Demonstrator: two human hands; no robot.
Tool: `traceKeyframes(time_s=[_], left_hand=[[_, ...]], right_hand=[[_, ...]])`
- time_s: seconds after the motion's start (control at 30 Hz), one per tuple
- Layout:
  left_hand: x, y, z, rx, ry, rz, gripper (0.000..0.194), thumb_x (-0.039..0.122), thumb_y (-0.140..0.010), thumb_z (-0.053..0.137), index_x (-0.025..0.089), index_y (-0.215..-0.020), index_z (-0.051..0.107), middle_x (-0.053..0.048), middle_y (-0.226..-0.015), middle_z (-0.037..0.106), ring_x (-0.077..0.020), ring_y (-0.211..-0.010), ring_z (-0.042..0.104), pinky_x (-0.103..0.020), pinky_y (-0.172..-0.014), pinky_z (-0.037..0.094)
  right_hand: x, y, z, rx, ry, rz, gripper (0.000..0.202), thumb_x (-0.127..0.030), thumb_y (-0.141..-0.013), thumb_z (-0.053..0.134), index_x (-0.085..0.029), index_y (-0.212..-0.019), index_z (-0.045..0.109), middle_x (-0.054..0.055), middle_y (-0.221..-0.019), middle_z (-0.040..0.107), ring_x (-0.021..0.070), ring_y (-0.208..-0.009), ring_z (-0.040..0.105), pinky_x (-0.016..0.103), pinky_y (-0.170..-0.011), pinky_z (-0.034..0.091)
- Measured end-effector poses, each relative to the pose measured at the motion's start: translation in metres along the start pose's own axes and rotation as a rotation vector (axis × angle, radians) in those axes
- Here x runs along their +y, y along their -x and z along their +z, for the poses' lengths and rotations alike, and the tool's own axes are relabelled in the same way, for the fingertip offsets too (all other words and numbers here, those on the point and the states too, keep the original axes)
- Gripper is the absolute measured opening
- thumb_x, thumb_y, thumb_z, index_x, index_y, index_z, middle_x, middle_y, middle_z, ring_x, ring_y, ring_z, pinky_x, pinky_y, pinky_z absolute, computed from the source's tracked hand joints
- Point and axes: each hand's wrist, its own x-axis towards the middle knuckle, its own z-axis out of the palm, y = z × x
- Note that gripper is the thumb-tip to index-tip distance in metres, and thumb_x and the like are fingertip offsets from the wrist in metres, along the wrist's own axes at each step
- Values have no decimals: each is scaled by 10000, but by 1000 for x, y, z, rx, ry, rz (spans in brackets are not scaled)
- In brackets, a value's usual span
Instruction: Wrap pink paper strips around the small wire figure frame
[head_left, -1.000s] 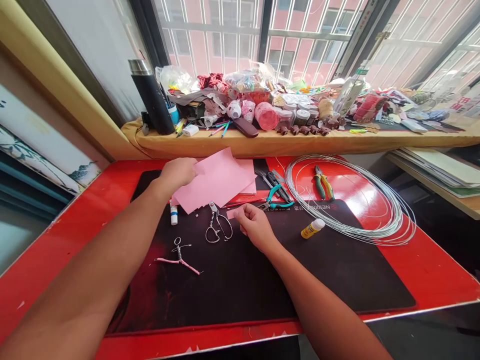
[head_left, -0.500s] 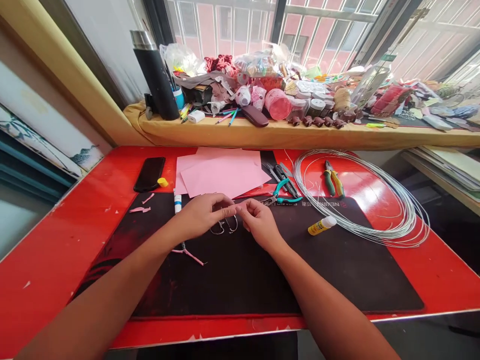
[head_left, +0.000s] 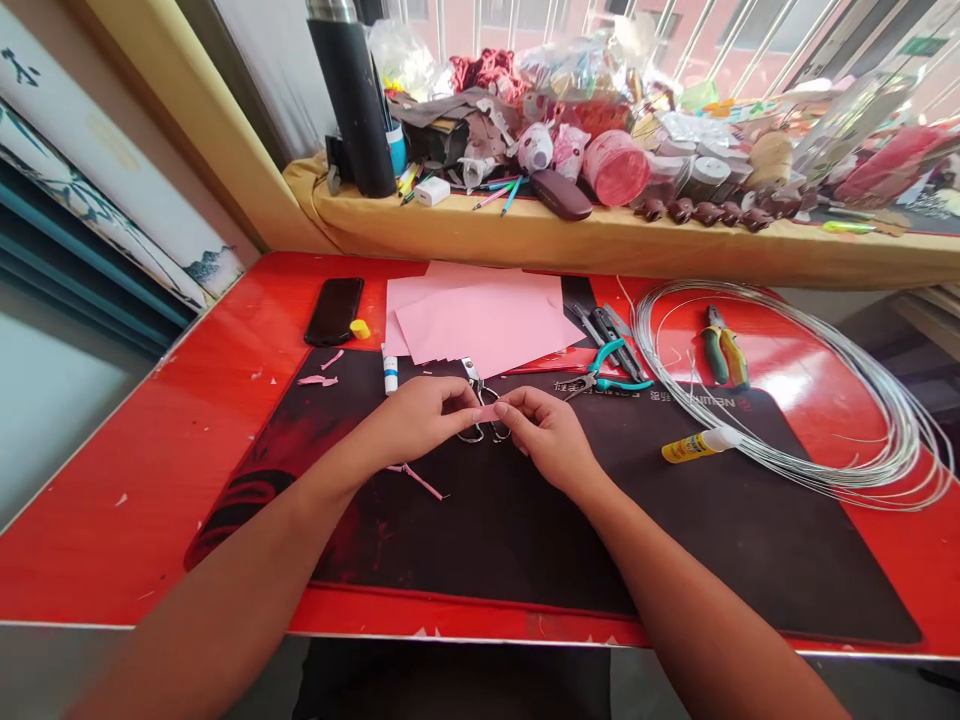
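Observation:
Between my two hands is a small strip of pink paper (head_left: 489, 412). My left hand (head_left: 429, 415) pinches its left end, and my right hand (head_left: 546, 432) pinches the right end between thumb and finger. Just behind and below the strip, scissors (head_left: 480, 387) lie on the black mat (head_left: 525, 545), partly hidden by my fingers. Near my left wrist lies a thin forked piece wrapped in pink (head_left: 424, 481), its other end hidden under my forearm. A white and blue tube (head_left: 390, 372) is just beyond my left hand.
Pink sheets (head_left: 480, 315) lie at the back, beside a phone (head_left: 334, 311) and yellow cap (head_left: 361, 329). Right of my hands are teal pliers (head_left: 604, 368), cutters (head_left: 616, 335), a glue stick (head_left: 699, 445), a wire coil (head_left: 840, 470) and green-yellow pliers (head_left: 725, 350). A cluttered sill (head_left: 480, 228) runs behind.
The view has shifted, so the table appears further right and higher. My hands stay together, and the pink strip between them now shows more clearly, with the fingertips slightly further apart.

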Motion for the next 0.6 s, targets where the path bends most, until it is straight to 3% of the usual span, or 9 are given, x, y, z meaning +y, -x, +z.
traceKeyframes(time_s=[0.13, 0.23, 0.4, 0.6], left_hand=[[-4, 1, -10, 44, 13, 0, 322, 538, -884, 678, 226, -826, 733, -34, -826, 759, -217, -784, 656, -329, -714, 463], [-12, 0, -26, 160, 13, 0, 237, 444, -884, 675, 219, -848, 740, -32, -853, 762, -212, -823, 659, -340, -778, 475], [-34, -2, -54, 344, 12, -49, 271, 466, -895, 688, 202, -862, 737, -25, -799, 732, -190, -765, 630, -336, -742, 451], [-53, -6, -62, 399, -14, -97, 298, 484, -884, 687, 194, -895, 754, -30, -819, 733, -197, -768, 627, -330, -732, 440]], right_hand=[[-4, 2, 2, 5, 5, 10, 376, -574, -912, 684, -199, -880, 682, -24, -621, 516, 128, -534, 399, 262, -490, 312], [-6, 2, 1, 48, -11, 24, 379, -576, -895, 699, -197, -873, 675, -30, -599, 504, 126, -520, 394, 270, -489, 299], [-7, 1, -4, 98, -42, 52, 343, -533, -893, 716, -200, -844, 647, -44, -565, 471, 123, -513, 389, 271, -488, 289], [-6, 1, -3, 84, -65, 45, 365, -553, -886, 723, -193, -865, 663, -46, -564, 477, 117, -503, 381, 269, -485, 289]])
